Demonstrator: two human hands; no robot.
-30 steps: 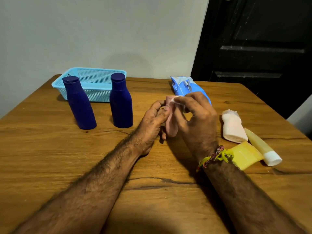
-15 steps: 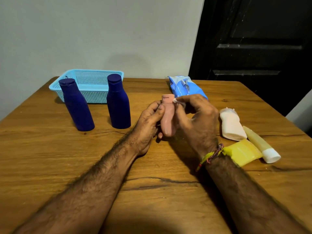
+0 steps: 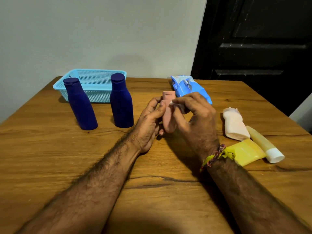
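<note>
A small pink bottle (image 3: 168, 115) with a flip cap stands upright at the middle of the wooden table (image 3: 50, 157). My left hand (image 3: 150, 122) grips its left side with thumb and fingers. My right hand (image 3: 195, 119) pinches a small white wipe (image 3: 177, 104) and presses it against the bottle's upper right side, just below the cap. The bottle's lower part is partly hidden by my fingers.
Two dark blue bottles (image 3: 81, 103) (image 3: 121, 100) stand left of my hands, in front of a light blue mesh basket (image 3: 94, 81). A blue wipes pack (image 3: 187, 88) lies behind. A pale pink bottle (image 3: 234, 124), a yellow tube (image 3: 266, 144) and a yellow pouch (image 3: 244, 152) lie on the right.
The pink bottle's cap has come into view above my fingers. My right hand with the wipe has slid down from the cap to the bottle's side.
</note>
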